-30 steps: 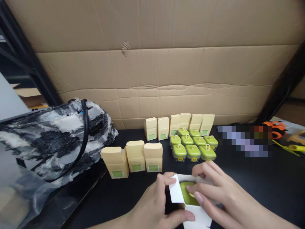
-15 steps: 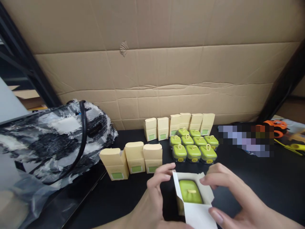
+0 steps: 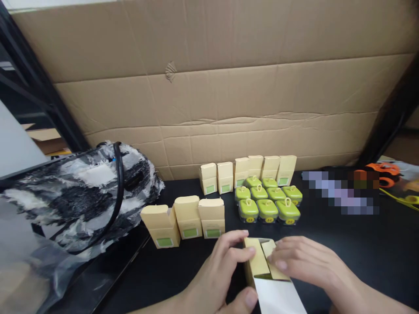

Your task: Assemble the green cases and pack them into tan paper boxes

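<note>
- Centrally, near the lower edge of the view: one small cream carton [image 3: 262, 264] sits on the black table [image 3: 376, 248], held between both hands.
- Carton's two side flaps are folded inward over the opening; only a sliver of green shows between them. Its white top flap points toward the person, not tucked in.
- Left hand [image 3: 219, 274]: fingers curled against the carton's left side flap, thumb at the base of the white flap. Clamped on the carton.
- Right hand [image 3: 304, 264]: fingertips pressed flat on the right side flap, fingers together.
- Beyond the hands: three closed cartons [image 3: 186, 220] in a row; farther back, a row of cartons [image 3: 248, 172] along the cardboard wall [image 3: 209, 96].
- Green lidded cases [image 3: 266, 198], unboxed, grouped in rows before the back row.
- Left of the table: black-and-white fuzzy bag [image 3: 81, 192].
</note>
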The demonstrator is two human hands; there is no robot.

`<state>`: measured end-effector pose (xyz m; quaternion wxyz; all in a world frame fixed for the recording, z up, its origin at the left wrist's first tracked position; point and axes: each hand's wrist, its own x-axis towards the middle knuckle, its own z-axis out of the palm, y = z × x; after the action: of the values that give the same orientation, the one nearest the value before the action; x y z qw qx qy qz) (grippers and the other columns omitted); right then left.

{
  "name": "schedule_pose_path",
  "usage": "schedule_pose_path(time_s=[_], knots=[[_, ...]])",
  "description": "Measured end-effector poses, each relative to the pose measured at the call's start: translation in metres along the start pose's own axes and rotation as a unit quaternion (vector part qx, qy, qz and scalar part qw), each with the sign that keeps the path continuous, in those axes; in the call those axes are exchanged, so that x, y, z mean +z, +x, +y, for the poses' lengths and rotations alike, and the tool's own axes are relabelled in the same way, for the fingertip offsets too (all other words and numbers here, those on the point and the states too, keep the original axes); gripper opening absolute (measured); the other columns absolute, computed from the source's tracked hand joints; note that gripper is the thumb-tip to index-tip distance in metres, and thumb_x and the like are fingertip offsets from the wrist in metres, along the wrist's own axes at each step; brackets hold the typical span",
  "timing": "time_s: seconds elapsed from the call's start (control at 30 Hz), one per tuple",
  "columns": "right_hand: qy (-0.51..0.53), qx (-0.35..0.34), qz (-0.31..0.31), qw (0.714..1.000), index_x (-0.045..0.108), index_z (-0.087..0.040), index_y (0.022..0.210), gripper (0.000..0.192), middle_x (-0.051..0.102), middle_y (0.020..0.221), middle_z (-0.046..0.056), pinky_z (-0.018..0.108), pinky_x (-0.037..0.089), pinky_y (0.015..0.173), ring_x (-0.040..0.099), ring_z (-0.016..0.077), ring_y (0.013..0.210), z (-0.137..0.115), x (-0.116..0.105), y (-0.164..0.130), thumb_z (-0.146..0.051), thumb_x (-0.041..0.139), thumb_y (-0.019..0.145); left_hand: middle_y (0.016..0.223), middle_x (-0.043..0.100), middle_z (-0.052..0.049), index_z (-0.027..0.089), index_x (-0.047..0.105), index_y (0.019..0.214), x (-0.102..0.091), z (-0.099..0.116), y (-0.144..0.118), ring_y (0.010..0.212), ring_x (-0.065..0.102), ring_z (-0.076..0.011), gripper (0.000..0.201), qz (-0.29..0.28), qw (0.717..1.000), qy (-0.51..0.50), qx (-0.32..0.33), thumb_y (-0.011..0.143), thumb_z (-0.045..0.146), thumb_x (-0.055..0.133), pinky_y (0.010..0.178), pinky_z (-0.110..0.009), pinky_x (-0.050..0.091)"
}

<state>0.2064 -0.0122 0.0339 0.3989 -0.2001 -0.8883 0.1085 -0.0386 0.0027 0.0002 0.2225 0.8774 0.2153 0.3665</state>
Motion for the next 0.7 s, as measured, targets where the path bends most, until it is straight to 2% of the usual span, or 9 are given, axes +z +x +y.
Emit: schedule_pose_path(time_s=[0.1, 0.17, 0.23, 0.33, 0.4, 0.47, 0.57, 0.7], knots=[[0.011, 0.023, 0.043, 0.999, 0.045, -0.035, 0.129, 0.048, 0.07, 0.099, 0.004, 0.03, 0.055, 0.083, 0.069, 0.0234, 0.091, -0.003, -0.004, 0.002, -0.055, 0.056, 0.087, 0.135, 0.041, -0.018, 0.027, 0.034, 0.132, 0.001, -0.004, 0.001, 0.126, 0.046, -0.0324, 0.064, -0.002, 1.0, -0.014, 0.019, 0.079, 0.045, 0.066, 0.1, -0.045, 0.044], [0.03, 0.051, 0.076, 0.995, 0.048, -0.035, 0.125, 0.041, 0.069, 0.098, 0.004, 0.027, 0.058, 0.078, 0.069, 0.021, 0.09, -0.006, -0.006, 0.004, -0.047, 0.059, 0.088, 0.133, 0.043, -0.018, 0.026, 0.038, 0.13, 0.0, -0.002, 0.003, 0.124, 0.05, -0.0321, 0.07, 0.005, 0.999, -0.028, 0.019, 0.073, 0.047, 0.073, 0.098, -0.044, 0.045], [0.038, 0.065, 0.098, 0.992, 0.054, -0.034, 0.118, 0.028, 0.068, 0.096, 0.004, 0.024, 0.058, 0.075, 0.068, 0.0184, 0.088, -0.008, -0.007, 0.007, -0.033, 0.06, 0.09, 0.131, 0.047, -0.017, 0.025, 0.045, 0.123, -0.003, 0.003, 0.006, 0.121, 0.053, -0.0304, 0.061, 0.014, 0.999, -0.041, -0.007, 0.073, 0.047, 0.073, 0.097, -0.042, 0.046], [0.04, 0.088, 0.122, 0.988, 0.064, -0.031, 0.106, 0.023, 0.069, 0.093, 0.004, 0.022, 0.058, 0.074, 0.069, 0.0173, 0.086, -0.008, -0.004, 0.011, -0.018, 0.061, 0.088, 0.127, 0.053, -0.016, 0.022, 0.054, 0.109, -0.006, 0.013, 0.009, 0.117, 0.056, -0.0274, 0.035, 0.022, 0.996, -0.056, -0.061, 0.082, 0.04, 0.066, 0.097, -0.04, 0.047], [0.065, 0.131, 0.131, 0.981, 0.067, -0.03, 0.1, 0.018, 0.07, 0.092, 0.003, 0.022, 0.058, 0.074, 0.069, 0.0173, 0.087, -0.006, -0.001, 0.013, -0.02, 0.061, 0.087, 0.126, 0.055, -0.015, 0.021, 0.054, 0.107, -0.006, 0.017, 0.01, 0.118, 0.056, -0.0269, 0.029, 0.025, 0.995, -0.061, -0.075, 0.084, 0.036, 0.064, 0.098, -0.04, 0.046], [0.098, 0.195, 0.127, 0.968, 0.068, -0.028, 0.096, 0.011, 0.07, 0.093, 0.003, 0.024, 0.057, 0.076, 0.068, 0.0183, 0.089, -0.003, 0.002, 0.014, -0.027, 0.06, 0.089, 0.126, 0.056, -0.015, 0.021, 0.051, 0.111, -0.006, 0.019, 0.01, 0.12, 0.055, -0.0269, 0.035, 0.035, 0.994, -0.065, -0.086, 0.083, 0.036, 0.066, 0.099, -0.04, 0.046], [0.135, 0.285, 0.091, 0.945, 0.07, -0.024, 0.09, 0.02, 0.07, 0.091, 0.005, 0.027, 0.057, 0.074, 0.068, 0.0201, 0.087, 0.0, 0.004, 0.018, -0.039, 0.057, 0.09, 0.125, 0.057, -0.014, 0.022, 0.048, 0.114, -0.004, 0.018, 0.009, 0.119, 0.055, -0.0267, 0.041, 0.041, 0.991, -0.069, -0.106, 0.081, 0.035, 0.068, 0.1, -0.04, 0.045], [0.172, 0.326, 0.066, 0.927, 0.069, -0.021, 0.089, 0.028, 0.069, 0.087, 0.005, 0.028, 0.055, 0.071, 0.066, 0.0195, 0.082, 0.005, 0.007, 0.022, -0.045, 0.056, 0.089, 0.126, 0.056, -0.011, 0.025, 0.042, 0.12, 0.0, 0.013, 0.005, 0.117, 0.056, -0.0254, 0.049, 0.049, 0.992, -0.069, -0.09, 0.08, 0.032, 0.069, 0.099, -0.039, 0.046]])
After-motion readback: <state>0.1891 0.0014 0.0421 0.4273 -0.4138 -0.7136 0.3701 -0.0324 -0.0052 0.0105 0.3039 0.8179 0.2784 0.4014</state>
